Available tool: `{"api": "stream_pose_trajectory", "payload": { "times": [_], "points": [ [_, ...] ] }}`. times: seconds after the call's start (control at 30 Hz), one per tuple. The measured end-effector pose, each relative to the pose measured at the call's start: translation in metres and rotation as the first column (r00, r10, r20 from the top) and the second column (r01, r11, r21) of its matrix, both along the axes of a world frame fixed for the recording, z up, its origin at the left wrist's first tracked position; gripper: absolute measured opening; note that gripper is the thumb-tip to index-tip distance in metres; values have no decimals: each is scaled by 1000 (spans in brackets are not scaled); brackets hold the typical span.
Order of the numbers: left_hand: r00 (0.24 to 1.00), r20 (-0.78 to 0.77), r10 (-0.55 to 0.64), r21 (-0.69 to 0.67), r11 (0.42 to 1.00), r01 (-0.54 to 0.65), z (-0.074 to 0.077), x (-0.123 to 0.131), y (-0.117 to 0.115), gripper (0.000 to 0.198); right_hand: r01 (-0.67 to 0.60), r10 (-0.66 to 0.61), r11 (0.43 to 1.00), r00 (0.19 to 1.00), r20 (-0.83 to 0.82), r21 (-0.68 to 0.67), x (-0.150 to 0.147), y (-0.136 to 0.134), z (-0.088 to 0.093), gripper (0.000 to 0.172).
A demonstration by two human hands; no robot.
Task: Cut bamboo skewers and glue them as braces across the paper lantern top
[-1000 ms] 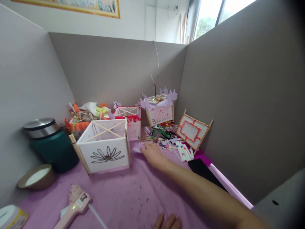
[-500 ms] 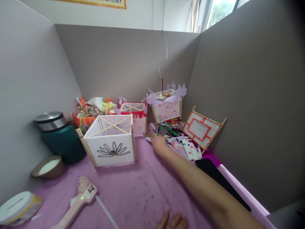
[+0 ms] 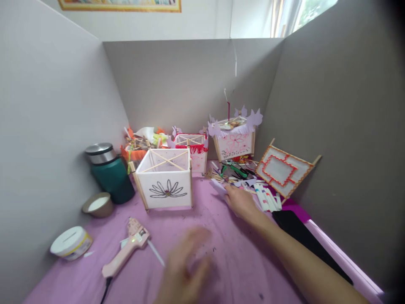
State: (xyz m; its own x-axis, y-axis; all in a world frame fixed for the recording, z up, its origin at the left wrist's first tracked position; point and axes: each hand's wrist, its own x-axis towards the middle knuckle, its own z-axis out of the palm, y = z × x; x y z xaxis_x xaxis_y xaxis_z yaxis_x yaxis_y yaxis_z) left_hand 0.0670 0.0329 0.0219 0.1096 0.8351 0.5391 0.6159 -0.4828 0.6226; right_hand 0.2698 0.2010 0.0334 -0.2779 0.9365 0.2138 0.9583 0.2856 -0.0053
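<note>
My right hand (image 3: pixel 243 202) is closed on a lilac piece of paper (image 3: pixel 219 188), which sticks out to the left of its fingertips just above the purple cloth. Blurred by motion, my left hand (image 3: pixel 186 266) hovers over the cloth at the bottom middle, thumb and fingers apart and nothing between them. A white box-shaped lantern (image 3: pixel 164 190) with wooden sticks and a black flower drawing stands beyond it. To its left lies a pink glue gun (image 3: pixel 128 245) with a white glue stick in its back end.
A green flask (image 3: pixel 110 177), a small bowl (image 3: pixel 98 204) and a white tub (image 3: pixel 72 244) line the left side. Decorated lanterns (image 3: pixel 234 141) stand at the back. White markers (image 3: pixel 267 197), a flat framed panel (image 3: pixel 284 171) and a black tablet-like slab (image 3: pixel 306 245) lie right, beside grey partitions (image 3: pixel 196 80).
My right hand has drawn back from the clutter, bringing the lilac paper with it. My left hand has risen into view from the bottom edge. The view has shifted left.
</note>
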Motion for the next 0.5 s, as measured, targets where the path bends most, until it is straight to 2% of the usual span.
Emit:
{"api": "stream_pose_trajectory", "payload": {
  "times": [0.03, 0.07, 0.1, 0.13, 0.17, 0.2, 0.27, 0.33, 0.43, 0.5],
  "points": [
    [963, 121, 240, 6, 970, -242, 20, -22, 10, 34, 8, -8, 1000, 1000, -19, 0, 2, -8, -1, 24],
    [892, 209, 402, 20, 910, -415, 38, -44, 22, 39, 13, -13, 1000, 999, -39, -2, 4, -15, -3, 24],
    [799, 318, 510, 56, 832, -553, 54, -66, 36, 49, 15, -16, 1000, 998, -56, -6, 5, -22, -5, 23],
    [722, 394, 568, 44, 773, -633, 66, -86, 52, 59, 15, -16, 1000, 997, -71, -17, 5, -29, -7, 23],
    [682, 445, 581, 10, 758, -652, 76, -103, 68, 66, 7, -10, 999, 996, -87, -34, 5, -35, -9, 22],
    [684, 485, 545, -27, 791, -612, 83, -117, 83, 66, -14, 8, 999, 995, -102, -53, 5, -41, -11, 22],
    [724, 507, 468, -26, 848, -529, 90, -132, 110, 51, -88, 76, 991, 989, -124, -101, 3, -49, -11, 22],
    [749, 529, 399, -13, 886, -463, 91, -135, 128, 38, -171, 158, 976, 982, -103, -136, 3, -55, -7, 22],
    [729, 592, 343, 32, 894, -447, 93, -128, 137, 32, -201, 198, 970, 980, -35, -138, 0, -62, 8, 23],
    [704, 635, 318, 67, 885, -461, 102, -126, 134, 30, -211, 211, 969, 977, -17, -129, -8, -70, 16, 24]
  ]
}}
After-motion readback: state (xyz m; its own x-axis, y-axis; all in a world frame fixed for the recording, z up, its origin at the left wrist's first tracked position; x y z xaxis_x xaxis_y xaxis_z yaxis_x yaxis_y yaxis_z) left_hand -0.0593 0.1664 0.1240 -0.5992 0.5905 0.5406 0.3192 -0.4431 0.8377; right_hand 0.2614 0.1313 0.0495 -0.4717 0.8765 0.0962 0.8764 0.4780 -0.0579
